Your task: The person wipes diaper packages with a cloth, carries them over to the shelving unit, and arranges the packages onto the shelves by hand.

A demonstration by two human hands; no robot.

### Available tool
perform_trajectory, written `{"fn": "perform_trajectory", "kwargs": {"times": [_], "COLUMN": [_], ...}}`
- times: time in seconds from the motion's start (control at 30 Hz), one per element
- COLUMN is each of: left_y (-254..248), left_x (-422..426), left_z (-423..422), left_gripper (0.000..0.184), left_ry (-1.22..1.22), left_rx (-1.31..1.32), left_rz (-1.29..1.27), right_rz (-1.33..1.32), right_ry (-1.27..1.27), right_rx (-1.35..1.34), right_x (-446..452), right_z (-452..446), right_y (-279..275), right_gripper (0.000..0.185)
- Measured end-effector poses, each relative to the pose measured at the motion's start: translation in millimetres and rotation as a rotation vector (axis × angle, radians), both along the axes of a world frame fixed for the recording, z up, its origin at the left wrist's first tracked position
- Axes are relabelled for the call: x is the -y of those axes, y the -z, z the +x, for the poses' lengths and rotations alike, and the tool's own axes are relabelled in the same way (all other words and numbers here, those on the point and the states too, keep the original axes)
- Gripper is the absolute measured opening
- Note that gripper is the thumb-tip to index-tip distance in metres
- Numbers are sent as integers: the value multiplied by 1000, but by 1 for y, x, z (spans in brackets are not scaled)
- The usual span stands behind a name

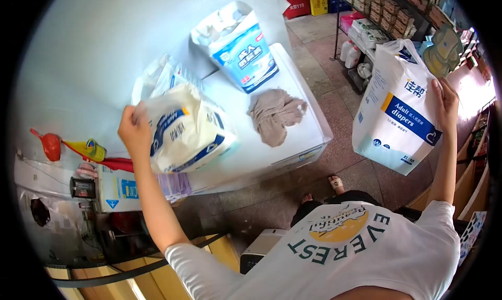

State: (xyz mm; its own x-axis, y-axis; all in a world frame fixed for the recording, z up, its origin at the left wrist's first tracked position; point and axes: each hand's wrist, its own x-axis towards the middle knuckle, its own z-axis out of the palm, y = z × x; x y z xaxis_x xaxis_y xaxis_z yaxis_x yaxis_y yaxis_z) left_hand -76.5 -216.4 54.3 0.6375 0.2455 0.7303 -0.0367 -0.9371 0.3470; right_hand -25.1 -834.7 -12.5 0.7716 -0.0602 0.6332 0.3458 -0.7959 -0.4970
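Observation:
My left hand [135,128] is closed on the top edge of a crumpled white and blue diaper bag [201,127], which hangs over the left part of a white box-like surface [246,164]. On the right, my right hand [446,102] grips the side of a full white pack labelled "Adult diapers" [392,109], held up beside that surface. An open blue and white pack [246,54] stands at the back of the surface. In front of it lies a rumpled grey-brown cloth [277,116]. Another opened pack [167,78] is partly hidden behind the bag at my left hand.
Shelves with stacked boxes [389,12] and white bottles [351,54] stand at the back right. To the left are a red bag [51,145] and a white and blue carton [117,190]. Below sits a white appliance [264,247] on the tiled floor.

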Motion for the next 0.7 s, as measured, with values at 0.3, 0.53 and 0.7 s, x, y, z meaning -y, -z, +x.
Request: {"fn": "perform_trajectory", "kwargs": {"times": [0.3,0.53,0.7], "left_y": [-97,-16,78], "left_x": [95,244,292], "left_z": [-114,-150,-198], "left_gripper": [10,11,27], "left_ry": [-84,-256,-281], "left_rx": [148,-148,-424], "left_rz": [-37,-212,-255], "right_rz": [281,124,14], "right_ry": [-549,-917,-1041], "right_rx": [-630,-782,-800], "right_x": [42,26,23], "right_z": [65,85,77], "right_y": [7,104,95], "right_gripper": [40,38,47]}}
